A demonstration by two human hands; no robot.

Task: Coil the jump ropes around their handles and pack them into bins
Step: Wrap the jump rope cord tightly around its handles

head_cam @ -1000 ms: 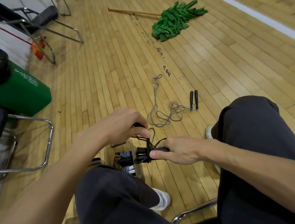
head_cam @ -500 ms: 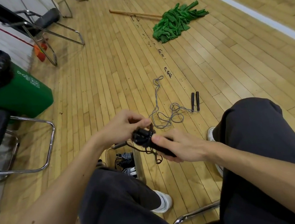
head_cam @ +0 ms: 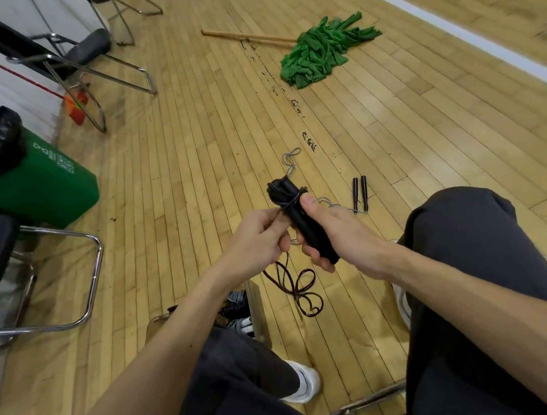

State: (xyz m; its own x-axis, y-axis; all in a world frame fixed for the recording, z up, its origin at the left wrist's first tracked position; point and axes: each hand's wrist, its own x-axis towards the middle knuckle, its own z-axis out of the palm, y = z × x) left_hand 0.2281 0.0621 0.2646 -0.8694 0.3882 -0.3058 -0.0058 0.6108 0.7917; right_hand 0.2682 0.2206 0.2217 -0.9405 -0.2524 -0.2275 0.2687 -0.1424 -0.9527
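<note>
Winding the rope (head_cam: pixel 298 293) round its handles (head_cam: pixel 302 219), coil half made.
Right hand (head_cam: pixel 342 233) has its grip wrapped round the paired handles, held up over the floor (head_cam: pixel 193 182) between the knees, thumb pinning the turns near the top. Left hand (head_cam: pixel 255 240) has its grip pinching the cord just beside those turns. Slack hangs in loops below, next to the clear bin (head_cam: pixel 256 307) by the left knee, coiled ropes showing inside. Looks like the coiling step, well short of packing: next wants the cord kept taut, more turns laid on, the end tucked, then into the bin. A second rope (head_cam: pixel 360 193) lies loose on the floor ahead. Against half a second ago, the handles have swung more upright and further from the bin, and the slack dangles longer.
</note>
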